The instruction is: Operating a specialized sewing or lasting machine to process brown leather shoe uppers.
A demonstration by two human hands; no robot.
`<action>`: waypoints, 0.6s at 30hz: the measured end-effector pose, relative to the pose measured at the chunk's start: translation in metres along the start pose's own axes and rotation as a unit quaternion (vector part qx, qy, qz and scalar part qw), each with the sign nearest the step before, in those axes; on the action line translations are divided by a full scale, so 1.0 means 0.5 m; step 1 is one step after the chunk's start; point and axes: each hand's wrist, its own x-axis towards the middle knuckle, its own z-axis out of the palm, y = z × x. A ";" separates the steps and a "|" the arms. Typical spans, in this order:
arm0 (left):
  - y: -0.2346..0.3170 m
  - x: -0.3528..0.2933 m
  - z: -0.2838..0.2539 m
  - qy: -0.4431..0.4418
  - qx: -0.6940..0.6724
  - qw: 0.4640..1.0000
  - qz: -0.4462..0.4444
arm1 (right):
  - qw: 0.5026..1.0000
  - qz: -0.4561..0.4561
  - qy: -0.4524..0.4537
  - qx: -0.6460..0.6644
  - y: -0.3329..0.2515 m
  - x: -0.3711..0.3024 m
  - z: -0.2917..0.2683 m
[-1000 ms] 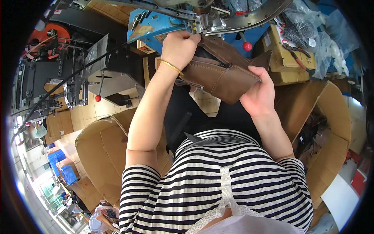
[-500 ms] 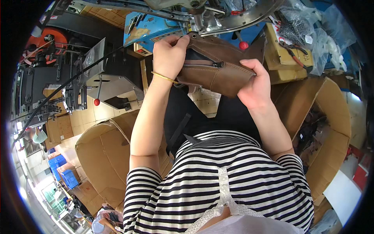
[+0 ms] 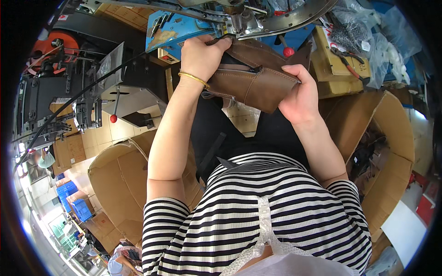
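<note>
Fingers of the left hand (image 3: 199,57) are pinched tight on an upper corner of the brown leather piece (image 3: 264,89); the right hand (image 3: 300,100) grips the other end, thumb on top, other fingers mostly hidden. Leather's between them, long axis slanting down rightward. Metal machine head (image 3: 246,24) sits just past the left fingertips, so that hand's nearer.

I've got cream flr tiles (image 3: 94,141) on the L, blue plastic crates (image 3: 82,209) next to a cardboard box (image 3: 102,229), bright white glare (image 3: 27,227) far lower L.
</note>
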 end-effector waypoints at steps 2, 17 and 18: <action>-0.011 0.002 0.001 0.010 0.000 1.000 0.005 | 0.999 0.017 -0.034 0.011 0.001 0.001 0.003; -0.069 0.007 -0.001 0.031 -0.134 0.990 0.001 | 0.994 -0.005 0.026 -0.106 0.018 0.012 0.066; -0.074 0.008 0.000 0.031 -0.135 0.990 0.001 | 0.994 -0.005 0.027 -0.106 0.019 0.016 0.048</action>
